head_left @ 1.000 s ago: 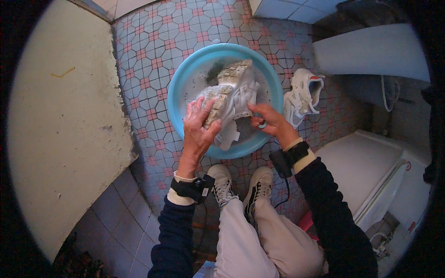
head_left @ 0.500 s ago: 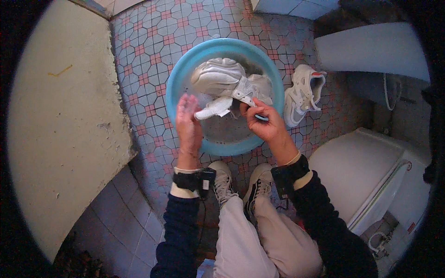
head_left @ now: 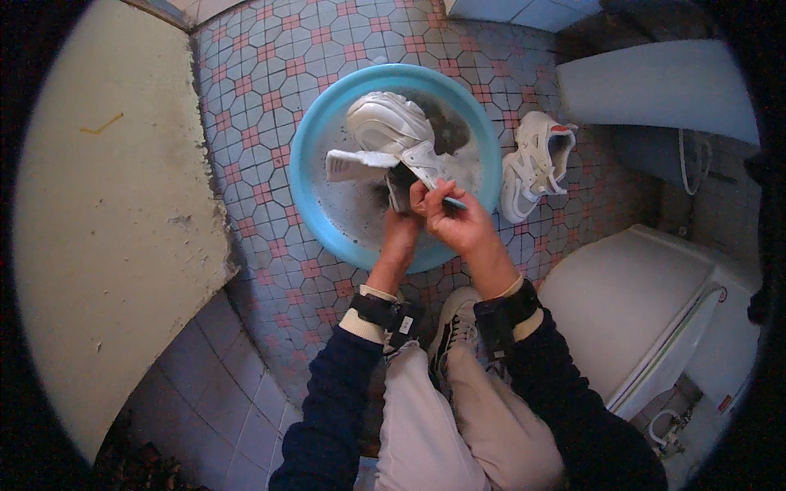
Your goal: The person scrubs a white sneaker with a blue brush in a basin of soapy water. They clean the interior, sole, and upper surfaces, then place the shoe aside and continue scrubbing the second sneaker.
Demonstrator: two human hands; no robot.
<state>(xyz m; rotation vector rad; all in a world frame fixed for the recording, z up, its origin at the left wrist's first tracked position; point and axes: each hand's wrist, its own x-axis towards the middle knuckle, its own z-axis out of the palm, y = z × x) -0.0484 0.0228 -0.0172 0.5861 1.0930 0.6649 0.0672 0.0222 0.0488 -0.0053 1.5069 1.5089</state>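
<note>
A bathroom floor of grey-and-pink patterned tiles (head_left: 270, 106) carries one blue basin (head_left: 315, 164) of soapy water and one toilet (head_left: 630, 303) (lid down). Two white sneakers: one (head_left: 393, 131) over the basin, gripped by the left hand (head_left: 401, 229); the other (head_left: 532, 164) on the floor beside the basin. The right hand (head_left: 454, 217) has its fingers closed on one brush (head_left: 454, 200).
</note>
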